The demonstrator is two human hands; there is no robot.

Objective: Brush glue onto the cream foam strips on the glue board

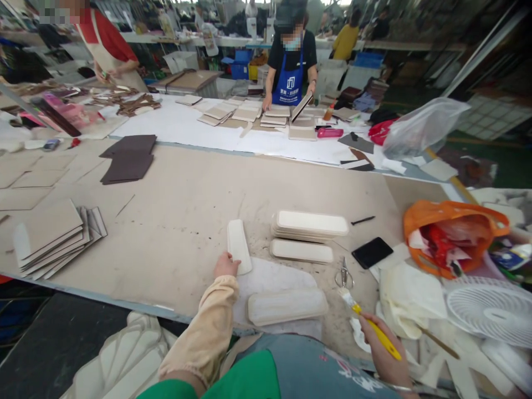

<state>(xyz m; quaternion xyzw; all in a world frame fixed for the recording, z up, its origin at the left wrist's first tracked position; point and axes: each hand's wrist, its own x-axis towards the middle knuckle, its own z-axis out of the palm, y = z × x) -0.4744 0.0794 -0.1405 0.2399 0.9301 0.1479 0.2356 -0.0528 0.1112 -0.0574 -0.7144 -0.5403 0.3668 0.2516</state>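
Note:
My left hand [227, 265] pinches the near end of a long white panel with rounded corners [238, 244], which lies on or just above the table. In my right hand [380, 338] is a yellow-handled brush [384, 336], its pale bristles pointing toward the scissors. Close to my body, another long rounded panel [287, 306] rests on a white sheet [270, 275]. Beyond it sit a taller stack of such panels [311, 223] and a lower stack [302, 251].
Scissors [344, 275], a black phone [372, 252] and a pen [363, 220] lie right of the stacks. An orange bag [415, 221] and a white fan [494, 310] stand farther right. Stacked boards [54, 233] and dark sheets [128, 160] lie left. A person in a blue apron [290, 77] works opposite.

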